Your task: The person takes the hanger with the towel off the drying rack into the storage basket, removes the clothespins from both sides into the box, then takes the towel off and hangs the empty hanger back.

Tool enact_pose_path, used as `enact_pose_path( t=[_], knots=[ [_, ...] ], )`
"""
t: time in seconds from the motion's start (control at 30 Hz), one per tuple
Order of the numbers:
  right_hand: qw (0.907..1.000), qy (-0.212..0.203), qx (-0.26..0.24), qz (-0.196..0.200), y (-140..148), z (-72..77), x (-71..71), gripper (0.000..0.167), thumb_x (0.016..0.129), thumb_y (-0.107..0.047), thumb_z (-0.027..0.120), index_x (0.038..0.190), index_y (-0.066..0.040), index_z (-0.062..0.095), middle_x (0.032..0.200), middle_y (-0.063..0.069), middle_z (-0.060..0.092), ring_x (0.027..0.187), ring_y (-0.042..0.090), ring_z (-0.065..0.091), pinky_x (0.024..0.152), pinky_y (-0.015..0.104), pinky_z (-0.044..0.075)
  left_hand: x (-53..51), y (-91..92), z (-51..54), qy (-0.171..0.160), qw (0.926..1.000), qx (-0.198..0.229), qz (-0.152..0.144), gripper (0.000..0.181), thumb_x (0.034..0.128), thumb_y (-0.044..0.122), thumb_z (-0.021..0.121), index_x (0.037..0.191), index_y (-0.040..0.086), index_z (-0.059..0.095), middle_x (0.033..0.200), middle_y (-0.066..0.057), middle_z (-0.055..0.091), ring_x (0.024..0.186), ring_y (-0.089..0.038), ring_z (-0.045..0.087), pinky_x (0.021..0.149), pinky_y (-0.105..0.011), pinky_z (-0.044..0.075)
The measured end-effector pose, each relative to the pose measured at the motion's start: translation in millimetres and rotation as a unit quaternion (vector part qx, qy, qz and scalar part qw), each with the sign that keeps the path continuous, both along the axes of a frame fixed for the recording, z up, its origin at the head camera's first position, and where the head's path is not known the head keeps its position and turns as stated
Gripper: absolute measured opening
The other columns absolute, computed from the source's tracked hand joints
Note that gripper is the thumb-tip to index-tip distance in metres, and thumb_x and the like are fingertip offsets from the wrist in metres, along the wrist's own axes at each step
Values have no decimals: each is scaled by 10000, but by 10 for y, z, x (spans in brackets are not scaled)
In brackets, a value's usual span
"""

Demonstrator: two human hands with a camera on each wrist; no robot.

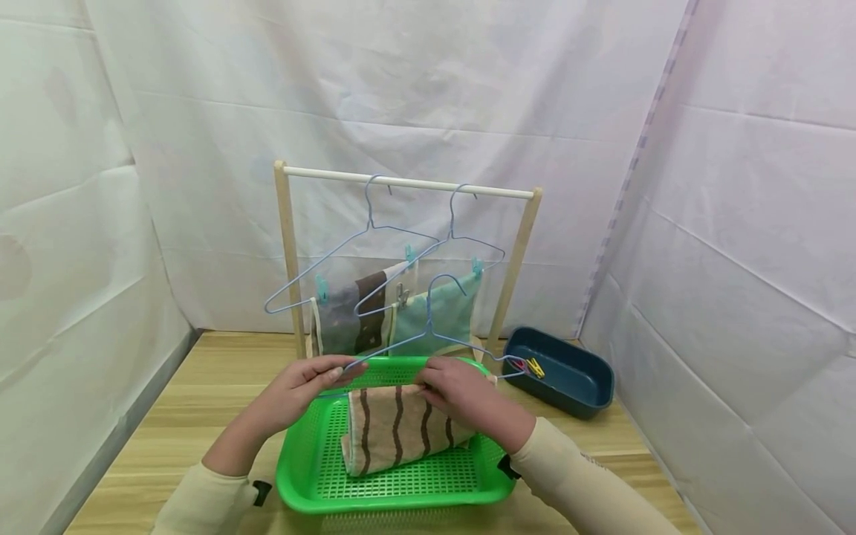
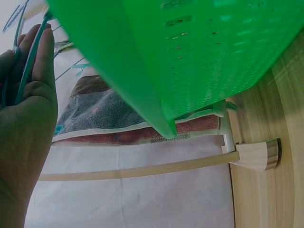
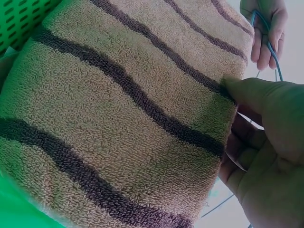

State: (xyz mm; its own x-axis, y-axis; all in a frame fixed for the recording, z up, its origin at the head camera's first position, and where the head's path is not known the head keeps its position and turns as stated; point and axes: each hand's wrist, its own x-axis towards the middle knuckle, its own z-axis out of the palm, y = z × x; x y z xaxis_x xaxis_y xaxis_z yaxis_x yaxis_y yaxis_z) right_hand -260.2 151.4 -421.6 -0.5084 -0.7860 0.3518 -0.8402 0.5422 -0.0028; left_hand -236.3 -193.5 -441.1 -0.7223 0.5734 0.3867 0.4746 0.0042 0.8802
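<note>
A blue wire hanger (image 1: pixel 429 316) is held over the green basket (image 1: pixel 394 505). The left hand (image 1: pixel 301 386) grips the hanger's left corner; in the left wrist view the hand (image 2: pixel 33 80) has its fingers round the wire. A tan towel with brown wavy stripes (image 1: pixel 401 427) hangs folded over the hanger's lower bar, its lower part inside the basket's outline. The right hand (image 1: pixel 461 390) pinches the towel's top fold, thumb on the striped face (image 3: pixel 128 90) in the right wrist view, where the hand (image 3: pixel 270 142) shows at the right.
Behind the basket stands a rack with a white rail (image 1: pixel 414 183). Two blue hangers on it carry a grey-brown cloth (image 1: pixel 341 319) and a teal cloth (image 1: pixel 441 312), clipped with pegs. At the right is a dark blue bin (image 1: pixel 568 371) with yellow (image 1: pixel 536 368) and pink pegs.
</note>
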Motion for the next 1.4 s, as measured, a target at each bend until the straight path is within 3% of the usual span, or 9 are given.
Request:
enact_pose_path(
  t=[0.6,0.97,1.4],
  knots=[
    [9989,-125,-440,138,13,42,-11,75,1030,-153,822,1091,-175,861,977,-50,723,850,96,679,717,239,576,23,-23,14,-5,9999,50,92,384,1200,35,433,1540,-19,603,1532,-239,632,1411,-147,631,1127,-271,537],
    [9979,-34,-625,184,2,57,-17,78,1017,-136,834,1080,-170,866,985,-47,740,879,113,697,732,257,592,15,-40,3,22,9999,141,7,385,1198,19,423,1536,-29,601,1525,-322,598,1419,-151,626,1135,-276,534],
    [9969,16,-739,255,23,143,3,94,1031,-105,812,1095,-162,851,1022,-36,732,907,118,700,753,257,599,17,-18,1,32,10000,69,59,385,1199,31,431,1537,-18,608,1522,-315,606,1419,-134,625,1133,-269,532]
  ],
)
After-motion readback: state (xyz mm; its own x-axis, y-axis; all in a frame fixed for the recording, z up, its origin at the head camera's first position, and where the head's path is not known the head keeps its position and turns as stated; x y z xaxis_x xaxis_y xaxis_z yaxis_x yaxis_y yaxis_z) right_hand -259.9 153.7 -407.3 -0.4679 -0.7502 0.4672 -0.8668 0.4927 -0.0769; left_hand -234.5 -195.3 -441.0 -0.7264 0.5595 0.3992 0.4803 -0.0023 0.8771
